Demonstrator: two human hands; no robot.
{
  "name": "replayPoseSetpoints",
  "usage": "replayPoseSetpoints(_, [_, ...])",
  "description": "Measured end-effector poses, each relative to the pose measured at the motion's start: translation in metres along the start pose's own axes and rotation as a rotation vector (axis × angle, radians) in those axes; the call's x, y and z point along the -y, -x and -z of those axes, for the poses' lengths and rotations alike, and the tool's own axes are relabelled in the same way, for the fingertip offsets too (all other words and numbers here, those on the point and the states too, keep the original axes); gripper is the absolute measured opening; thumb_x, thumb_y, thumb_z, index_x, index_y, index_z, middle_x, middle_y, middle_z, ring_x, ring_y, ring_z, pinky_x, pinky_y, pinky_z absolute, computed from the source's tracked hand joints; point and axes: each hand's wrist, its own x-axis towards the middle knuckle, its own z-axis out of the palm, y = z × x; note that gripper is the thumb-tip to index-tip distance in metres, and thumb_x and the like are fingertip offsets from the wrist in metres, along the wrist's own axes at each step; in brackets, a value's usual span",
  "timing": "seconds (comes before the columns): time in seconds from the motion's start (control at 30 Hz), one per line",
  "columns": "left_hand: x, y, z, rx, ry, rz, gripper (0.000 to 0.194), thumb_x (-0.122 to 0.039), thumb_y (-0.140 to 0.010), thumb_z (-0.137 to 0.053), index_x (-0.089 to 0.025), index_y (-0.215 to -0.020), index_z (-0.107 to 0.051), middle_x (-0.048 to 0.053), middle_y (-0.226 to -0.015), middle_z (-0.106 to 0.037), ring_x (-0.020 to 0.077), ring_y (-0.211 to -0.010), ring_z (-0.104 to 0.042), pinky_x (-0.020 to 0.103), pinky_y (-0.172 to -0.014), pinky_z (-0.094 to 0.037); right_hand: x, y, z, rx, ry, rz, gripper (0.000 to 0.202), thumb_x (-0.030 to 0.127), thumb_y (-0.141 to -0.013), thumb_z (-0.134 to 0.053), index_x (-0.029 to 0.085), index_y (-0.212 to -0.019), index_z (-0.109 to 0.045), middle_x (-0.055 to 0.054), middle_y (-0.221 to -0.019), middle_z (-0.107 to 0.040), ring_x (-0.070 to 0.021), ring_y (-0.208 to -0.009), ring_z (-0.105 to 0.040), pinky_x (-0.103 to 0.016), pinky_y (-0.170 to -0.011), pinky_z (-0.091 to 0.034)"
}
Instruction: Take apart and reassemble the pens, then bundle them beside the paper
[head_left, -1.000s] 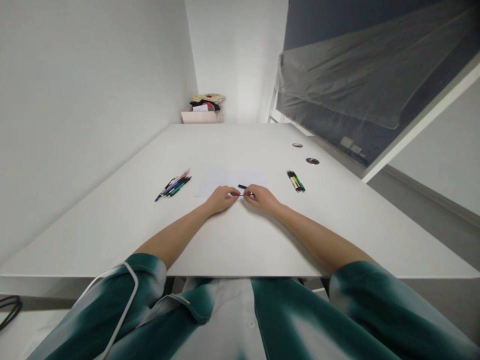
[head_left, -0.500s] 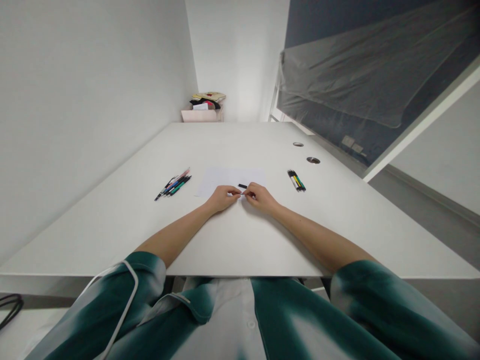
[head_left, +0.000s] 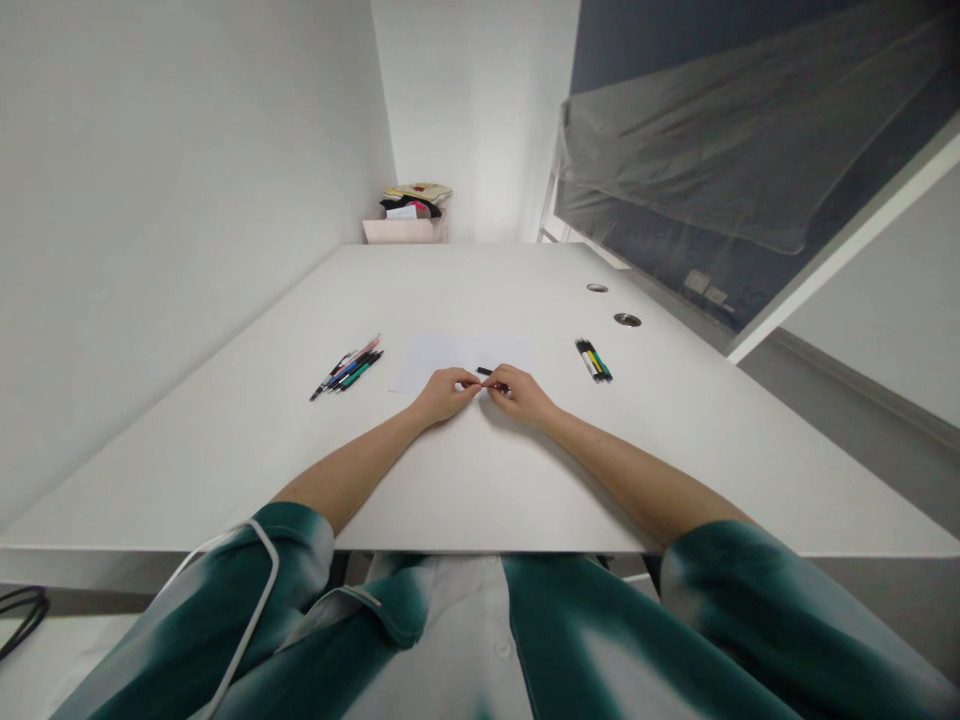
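Note:
My left hand (head_left: 444,397) and my right hand (head_left: 520,397) meet over the near edge of a white sheet of paper (head_left: 420,362). Between their fingertips runs a thin dark reddish rod (head_left: 484,387), pen-like but too small to name surely. Both hands are closed in a pinch on it, and my fingers hide most of its length. Just beyond my right fingertips a short black piece (head_left: 484,371), perhaps a pen cap or barrel, lies on the paper, partly covered by that hand.
Left of the paper lies a loose bundle of pens (head_left: 349,370). Several markers (head_left: 594,361) lie side by side to the right. Two round cable holes (head_left: 627,320) sit in the white table (head_left: 480,480). A box of things (head_left: 405,231) stands past the far edge.
My fingers have shifted very slightly around the thin rod, and a little more of it shows by my right hand. Everything else stays in place.

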Motion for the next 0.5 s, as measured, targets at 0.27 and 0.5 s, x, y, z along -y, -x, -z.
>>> replayPoseSetpoints(0.27, [0.02, 0.0, 0.015, -0.044, -0.041, 0.067, 0.022, -0.029, -0.082, -0.057, -0.017, -0.089, -0.074, 0.005, -0.09, -0.074, 0.0192, -0.086, -0.066, 0.031, -0.086, -0.049, -0.024, -0.002, 0.017, -0.269, 0.138, -0.195, 0.018, 0.022, -0.086, -0.049, 0.018, -0.084, -0.066, -0.007, -0.085, -0.066, -0.0204, -0.085, -0.058, -0.035, -0.081, -0.045])
replayPoseSetpoints(0.5, [0.036, -0.001, 0.023, -0.057, -0.037, 0.116, 0.023, -0.03, -0.08, -0.057, -0.016, -0.088, -0.075, 0.006, -0.09, -0.075, 0.0202, -0.086, -0.066, 0.032, -0.086, -0.05, -0.035, -0.002, 0.018, -0.022, 0.379, -0.35, 0.024, 0.022, -0.084, -0.056, 0.016, -0.1, -0.073, -0.011, -0.102, -0.068, -0.0249, -0.098, -0.057, -0.038, -0.091, -0.042])
